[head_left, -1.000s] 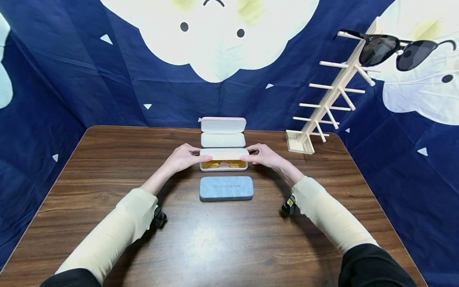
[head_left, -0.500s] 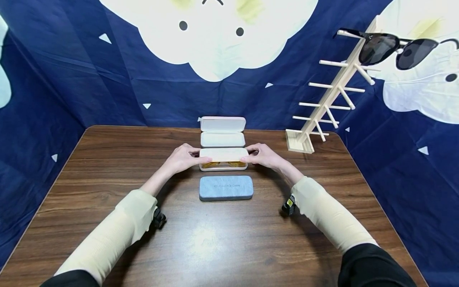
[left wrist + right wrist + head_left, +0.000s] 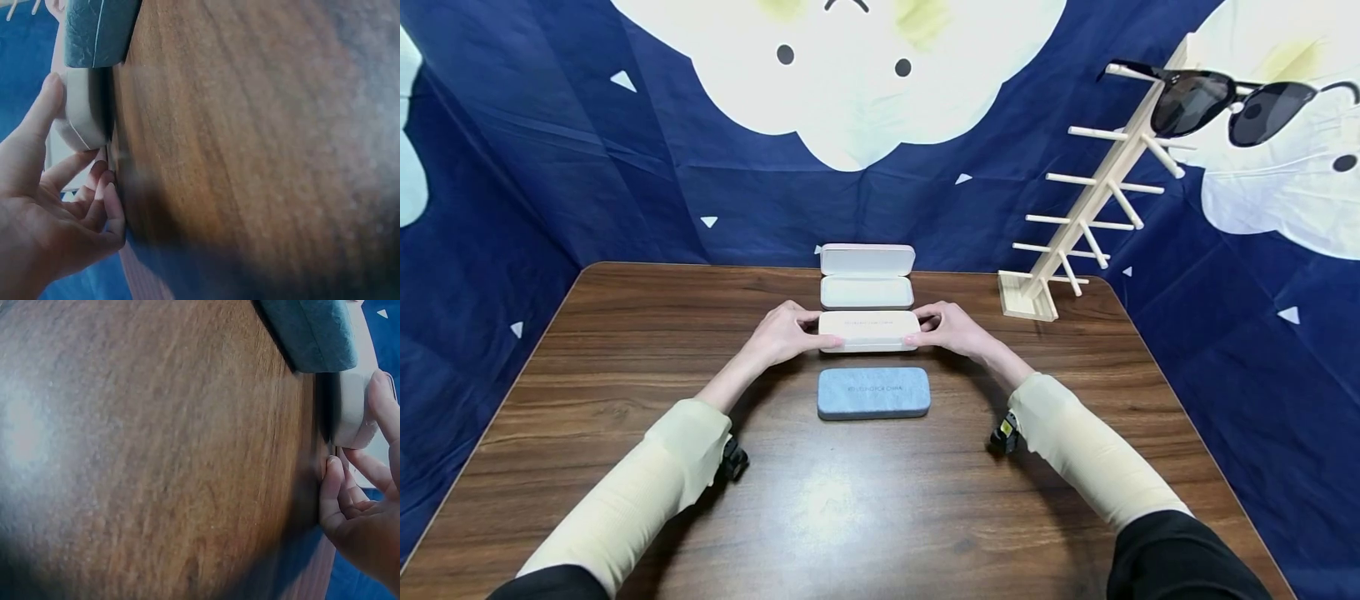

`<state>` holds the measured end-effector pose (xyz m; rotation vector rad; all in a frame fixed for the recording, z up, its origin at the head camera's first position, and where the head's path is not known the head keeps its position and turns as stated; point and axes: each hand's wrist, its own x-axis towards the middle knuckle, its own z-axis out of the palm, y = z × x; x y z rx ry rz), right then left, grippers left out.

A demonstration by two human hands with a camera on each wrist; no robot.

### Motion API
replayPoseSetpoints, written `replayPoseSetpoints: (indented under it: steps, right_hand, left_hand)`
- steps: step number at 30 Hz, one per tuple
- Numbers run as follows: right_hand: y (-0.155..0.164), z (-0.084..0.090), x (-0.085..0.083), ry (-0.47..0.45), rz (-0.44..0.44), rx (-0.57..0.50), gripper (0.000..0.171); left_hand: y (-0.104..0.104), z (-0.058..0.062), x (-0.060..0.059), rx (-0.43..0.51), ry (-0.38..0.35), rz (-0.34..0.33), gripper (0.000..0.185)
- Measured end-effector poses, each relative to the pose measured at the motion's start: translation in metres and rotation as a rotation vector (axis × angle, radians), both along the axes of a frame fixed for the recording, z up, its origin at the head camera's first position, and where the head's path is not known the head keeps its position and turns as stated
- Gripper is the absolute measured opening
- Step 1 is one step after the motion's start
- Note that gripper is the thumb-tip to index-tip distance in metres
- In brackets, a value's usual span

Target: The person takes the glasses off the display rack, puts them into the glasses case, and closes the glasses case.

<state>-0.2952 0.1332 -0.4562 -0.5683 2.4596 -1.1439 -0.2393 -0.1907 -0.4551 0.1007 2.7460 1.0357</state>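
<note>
A white glasses case [image 3: 869, 332] lies lengthwise between my two hands, its lid down over its base. My left hand [image 3: 786, 333] grips the left end, thumb on the near side and index finger behind. At the right end, my right hand [image 3: 953, 327] pinches it the same way. In the left wrist view, the white case's end [image 3: 84, 112] sits between thumb and index finger, the other fingers curled beside it. The right wrist view mirrors this. The yellow-lensed glasses inside are hidden. Just in front lies a closed blue glasses case [image 3: 873, 393].
Behind the held case stands another pale case [image 3: 867, 292] with its lid up. At the table's back right, a wooden eyewear rack [image 3: 1082, 221] with several pegs carries black sunglasses [image 3: 1195, 104] at its top. A blue cloth backdrop [image 3: 625, 183] encloses the brown table [image 3: 880, 517].
The white case's lid has come down toward me, covering the yellow-lensed glasses that showed before. Both hands have stayed at the case's ends; the blue case has not moved.
</note>
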Motion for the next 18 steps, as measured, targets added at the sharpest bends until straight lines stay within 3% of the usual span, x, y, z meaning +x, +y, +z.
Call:
replayPoseSetpoints:
  steps: [12,18]
  right_hand:
    - [-0.001,0.002,0.007,0.009,-0.062,0.023,0.062]
    - [-0.002,0.003,0.011,0.045,-0.058,0.056,0.061]
  left_hand:
    - [0.006,-0.002,0.004,-0.080,0.079,-0.038,0.094]
    - [0.004,-0.002,0.009,-0.067,0.091,-0.057,0.090]
